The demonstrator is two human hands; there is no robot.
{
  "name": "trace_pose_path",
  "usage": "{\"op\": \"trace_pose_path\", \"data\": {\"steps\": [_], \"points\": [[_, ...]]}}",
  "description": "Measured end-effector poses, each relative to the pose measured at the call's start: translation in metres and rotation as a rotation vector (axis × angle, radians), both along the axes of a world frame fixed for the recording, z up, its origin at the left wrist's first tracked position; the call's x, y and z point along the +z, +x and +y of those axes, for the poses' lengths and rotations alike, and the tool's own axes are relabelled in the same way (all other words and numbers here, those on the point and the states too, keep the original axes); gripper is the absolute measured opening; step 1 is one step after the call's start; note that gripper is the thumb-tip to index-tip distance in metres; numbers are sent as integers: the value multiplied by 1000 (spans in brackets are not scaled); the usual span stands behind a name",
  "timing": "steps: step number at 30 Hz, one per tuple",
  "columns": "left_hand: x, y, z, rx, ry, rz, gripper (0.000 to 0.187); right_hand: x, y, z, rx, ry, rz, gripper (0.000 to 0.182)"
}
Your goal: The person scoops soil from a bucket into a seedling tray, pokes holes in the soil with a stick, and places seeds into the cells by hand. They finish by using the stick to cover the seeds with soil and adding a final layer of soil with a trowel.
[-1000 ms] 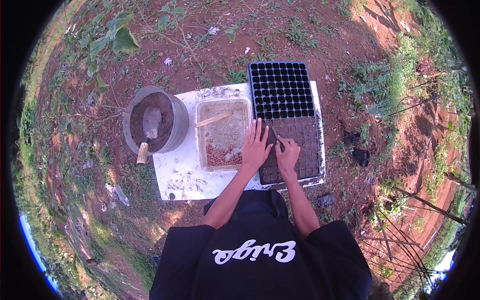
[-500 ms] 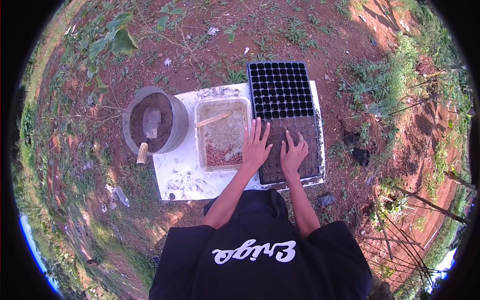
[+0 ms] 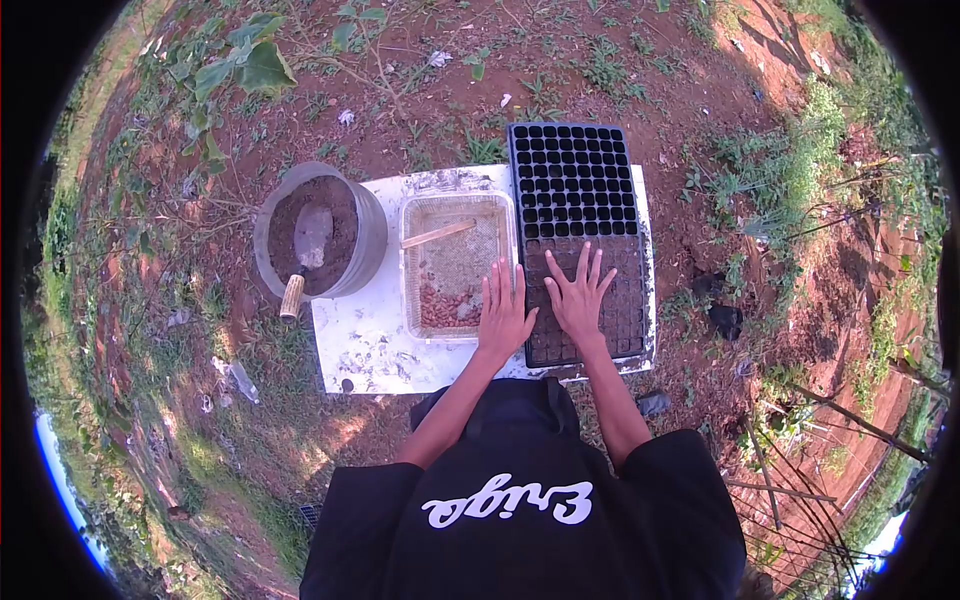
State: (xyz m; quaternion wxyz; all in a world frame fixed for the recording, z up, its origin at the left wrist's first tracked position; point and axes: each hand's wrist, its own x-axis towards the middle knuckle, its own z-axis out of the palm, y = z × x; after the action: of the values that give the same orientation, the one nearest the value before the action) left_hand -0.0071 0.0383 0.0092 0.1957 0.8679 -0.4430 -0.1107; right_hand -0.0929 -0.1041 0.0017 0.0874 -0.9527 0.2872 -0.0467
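My left hand (image 3: 506,312) lies at the gap between the basket and the seedling tray, its fingers stretched out over the basket's right edge, holding nothing. Over the soil-filled cells of the black seedling tray (image 3: 626,300) my right hand (image 3: 579,300) is spread flat, also with nothing in it. The tray's far cells are black and unfilled; brown soil fills the near ones. Just left of my left hand, the pale plastic basket (image 3: 408,270) holds reddish-brown seeds (image 3: 450,307) and a flat wooden stick (image 3: 438,234).
A white board (image 3: 385,362) lies under the basket and tray. At its left stands a round bucket (image 3: 368,240) of dark soil, with a wooden-handled trowel (image 3: 292,297) in it. Leafy plants (image 3: 255,68) and weeds grow around on reddish ground.
My left hand has moved off the tray's edge toward the basket, its fingers closer together. My right hand has shifted slightly left and spread its fingers wider and straighter.
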Motion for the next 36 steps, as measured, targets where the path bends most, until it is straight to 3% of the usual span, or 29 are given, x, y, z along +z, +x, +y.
{"op": "trace_pose_path", "data": {"steps": [8, 11, 36], "points": [[-3, 0, 1, -10, -20, 2, 89, -4, -8, 5, -109, 48, -39, 48], [-3, 1, 0, -7, -16, 11, 88, -2, -8, 10, -57, -32, 48, 49], [-8, 1, 2, -8, -56, 22, 90, -6, 4, 16, -61, -3, -13, 50]]}}
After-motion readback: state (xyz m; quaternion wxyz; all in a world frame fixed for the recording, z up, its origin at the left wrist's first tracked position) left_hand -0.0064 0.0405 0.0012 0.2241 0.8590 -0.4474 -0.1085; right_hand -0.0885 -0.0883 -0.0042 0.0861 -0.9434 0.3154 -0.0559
